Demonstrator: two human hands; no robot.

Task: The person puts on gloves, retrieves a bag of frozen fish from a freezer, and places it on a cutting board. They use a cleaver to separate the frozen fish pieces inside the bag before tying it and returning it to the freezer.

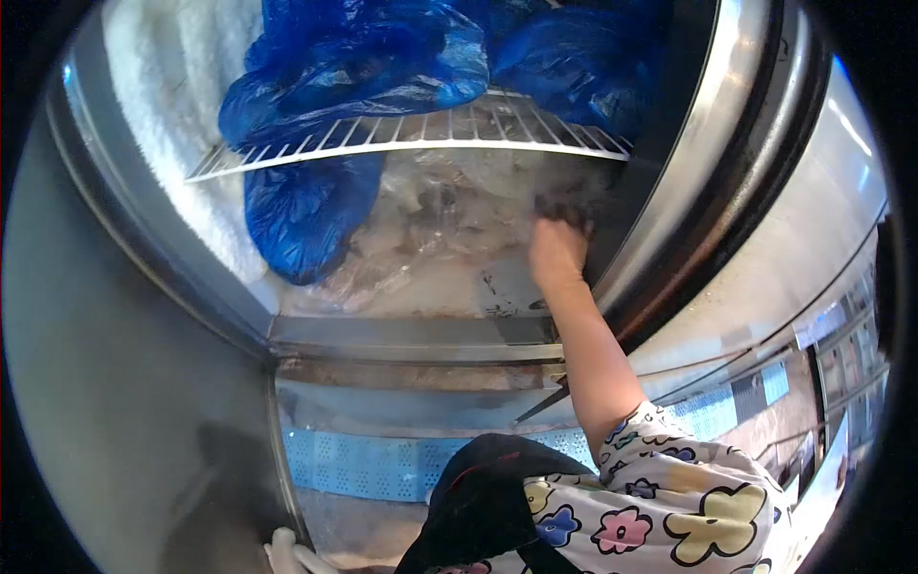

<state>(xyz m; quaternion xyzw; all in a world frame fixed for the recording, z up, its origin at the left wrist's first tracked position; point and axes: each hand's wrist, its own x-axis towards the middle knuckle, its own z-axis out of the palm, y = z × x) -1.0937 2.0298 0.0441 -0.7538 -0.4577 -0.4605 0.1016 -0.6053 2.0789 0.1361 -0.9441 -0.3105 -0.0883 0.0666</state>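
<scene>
My right hand (559, 244) reaches deep into an open, frosty freezer, below the wire shelf and close to the right inner wall. Its fingers fade into a dark, misty patch, so whether they hold anything is hidden. Left of it lie clear plastic bags (445, 215) with pale contents I cannot make out. Low at the left, my left hand (287, 553) has its fingers around the edge of the freezer door (124, 383); part of that hand is cut off by the frame.
Blue plastic bags (368, 72) rest on the white wire shelf (411, 146), and another blue bag (311, 220) sits beneath it. Thick frost (182, 105) coats the left wall. A metal sill (411, 332) crosses the opening, with a blue perforated panel (368, 464) below.
</scene>
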